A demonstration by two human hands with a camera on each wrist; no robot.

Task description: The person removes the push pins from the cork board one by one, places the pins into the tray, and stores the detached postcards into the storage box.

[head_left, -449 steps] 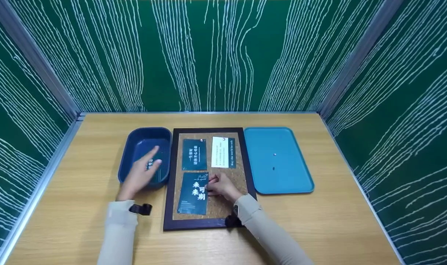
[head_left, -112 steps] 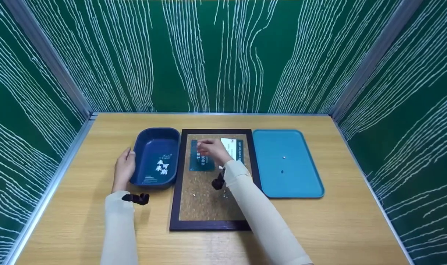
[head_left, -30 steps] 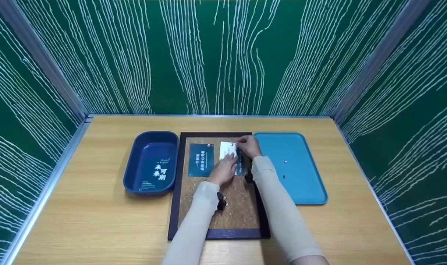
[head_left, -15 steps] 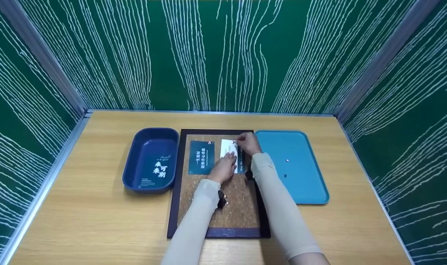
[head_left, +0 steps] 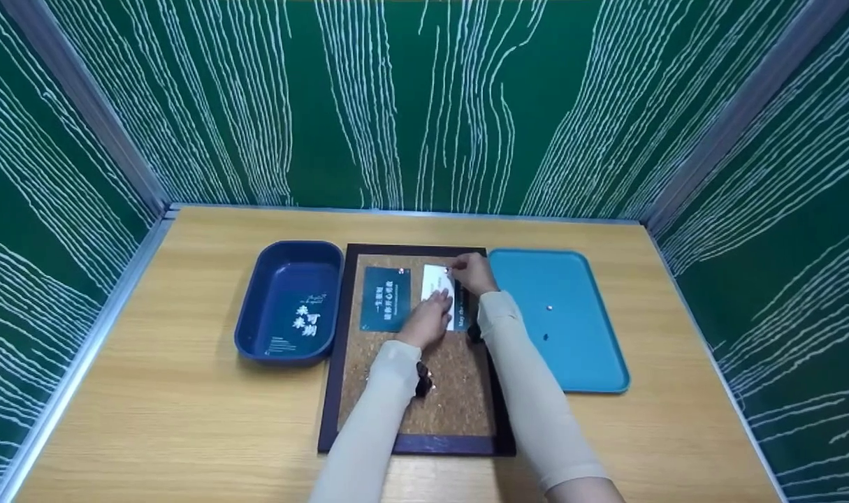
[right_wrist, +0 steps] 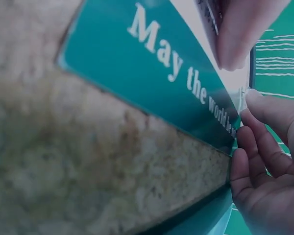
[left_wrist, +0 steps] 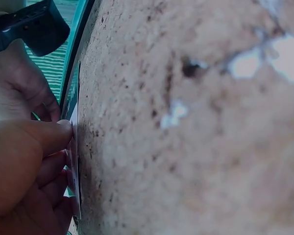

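Note:
A white-and-teal card (head_left: 434,277) lies on the framed corkboard (head_left: 459,409), at its upper right. My left hand (head_left: 425,323) rests on its lower half, fingertips touching the surface. At the card's top edge my right hand (head_left: 474,274) pinches a small pushpin (head_left: 446,270) between thumb and forefinger, though fingers partly hide it. In the right wrist view the printed teal band of the card (right_wrist: 152,63) runs up to my right fingertips. Left of it lies a teal card (head_left: 386,300) with a pin at its top right corner.
A navy bin (head_left: 249,307) at the left holds another teal card (head_left: 291,328). A turquoise tray (head_left: 578,286) at the right bears a pushpin (head_left: 549,307) and a small dark item (head_left: 545,337). Loose shiny pins (head_left: 430,379) sit on the cork beside my left wrist.
The large teal card has gone from the board's lower left into the bin. Both hands have come to the white-and-teal card and barely moved during the last second.

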